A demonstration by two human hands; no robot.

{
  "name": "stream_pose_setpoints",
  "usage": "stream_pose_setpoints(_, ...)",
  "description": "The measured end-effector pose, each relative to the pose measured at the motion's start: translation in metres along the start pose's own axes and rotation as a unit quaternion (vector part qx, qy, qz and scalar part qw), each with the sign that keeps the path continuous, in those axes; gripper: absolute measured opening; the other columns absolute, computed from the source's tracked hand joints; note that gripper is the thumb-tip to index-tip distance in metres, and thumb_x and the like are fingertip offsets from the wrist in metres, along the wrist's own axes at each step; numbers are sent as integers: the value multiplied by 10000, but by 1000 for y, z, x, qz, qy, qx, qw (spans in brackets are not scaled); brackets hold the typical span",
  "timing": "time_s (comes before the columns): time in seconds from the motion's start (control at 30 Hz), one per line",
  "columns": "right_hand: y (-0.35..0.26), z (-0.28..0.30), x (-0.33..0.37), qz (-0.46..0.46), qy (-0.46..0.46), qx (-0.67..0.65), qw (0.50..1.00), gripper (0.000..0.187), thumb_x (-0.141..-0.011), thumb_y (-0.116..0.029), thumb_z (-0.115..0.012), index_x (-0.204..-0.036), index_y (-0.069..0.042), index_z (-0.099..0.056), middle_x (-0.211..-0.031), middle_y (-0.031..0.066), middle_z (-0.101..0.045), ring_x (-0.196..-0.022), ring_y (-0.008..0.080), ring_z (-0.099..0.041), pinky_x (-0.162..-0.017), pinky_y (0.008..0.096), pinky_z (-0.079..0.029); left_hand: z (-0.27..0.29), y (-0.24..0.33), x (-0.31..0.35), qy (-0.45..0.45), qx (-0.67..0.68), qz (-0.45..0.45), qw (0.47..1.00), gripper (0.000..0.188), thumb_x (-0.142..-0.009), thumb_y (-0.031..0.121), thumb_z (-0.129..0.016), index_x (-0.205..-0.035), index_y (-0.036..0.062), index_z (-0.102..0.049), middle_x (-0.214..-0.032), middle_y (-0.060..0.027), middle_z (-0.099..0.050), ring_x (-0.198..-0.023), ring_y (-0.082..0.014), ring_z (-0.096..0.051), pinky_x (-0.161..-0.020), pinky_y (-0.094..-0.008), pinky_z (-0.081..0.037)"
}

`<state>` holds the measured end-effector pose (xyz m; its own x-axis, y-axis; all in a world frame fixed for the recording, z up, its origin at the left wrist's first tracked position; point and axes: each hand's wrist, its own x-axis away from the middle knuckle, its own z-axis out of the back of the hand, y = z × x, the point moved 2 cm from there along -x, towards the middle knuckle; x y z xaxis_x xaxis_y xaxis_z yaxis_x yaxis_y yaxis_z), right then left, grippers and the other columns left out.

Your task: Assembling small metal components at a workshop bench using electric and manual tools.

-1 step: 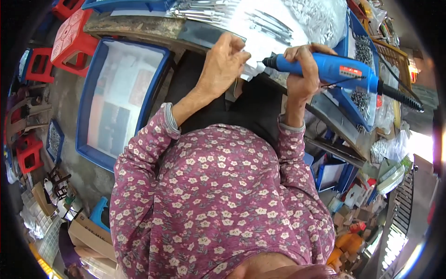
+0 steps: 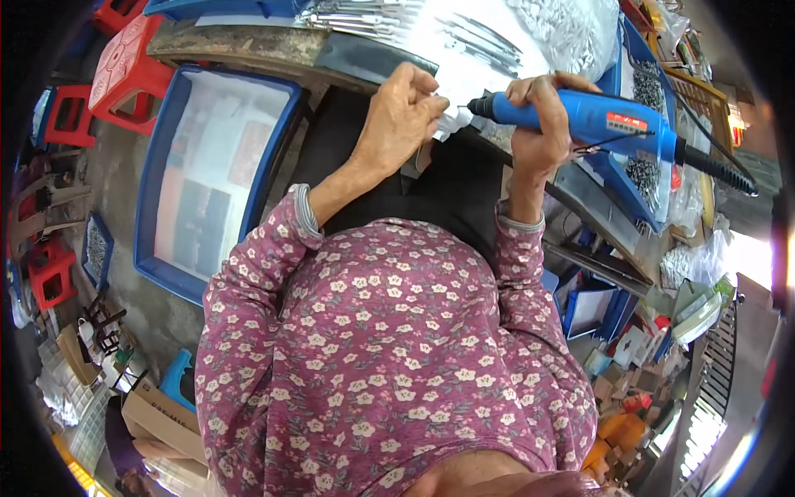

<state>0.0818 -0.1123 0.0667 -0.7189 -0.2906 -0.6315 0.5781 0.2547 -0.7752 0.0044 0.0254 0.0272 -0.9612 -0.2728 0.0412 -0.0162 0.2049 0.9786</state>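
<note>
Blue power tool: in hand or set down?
In hand: the right hand is wrapped around the blue power tool.

A worn wooden surface (image 2: 240,43) curves across the top of the view, its near edge rough and stained. Toward its left sits a blue tray (image 2: 207,12), beside a cluster of slim metal rods (image 2: 356,18) laid close together. A dark plate (image 2: 373,58) lies along the near edge. Just beyond, a bright white sheet (image 2: 426,35) spreads beneath dark strips (image 2: 480,43) set slantwise and roughly parallel. To their right rests a clear bag (image 2: 571,33) bulging with small pale parts. At far left, red stools (image 2: 124,68) stand on the grey floor (image 2: 124,178), near a smaller tray (image 2: 108,263), blue-rimmed and filled with tiny parts
</note>
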Motion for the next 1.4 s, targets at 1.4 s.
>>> stream_pose_setpoints(1.4, -9, -48, -36, -55, 70, -349, 933, 258, -701, -73, -657, -876, 19, -491, -606, 61, -527, -471, 151, -520, -465, 260, -435, -18, -39, -3, -17, 88, 83, 993, 227, -837, 32, -494, -1026, 12, -369, -625, -85, -541, -476, -103, -492, -365, -219, -379)
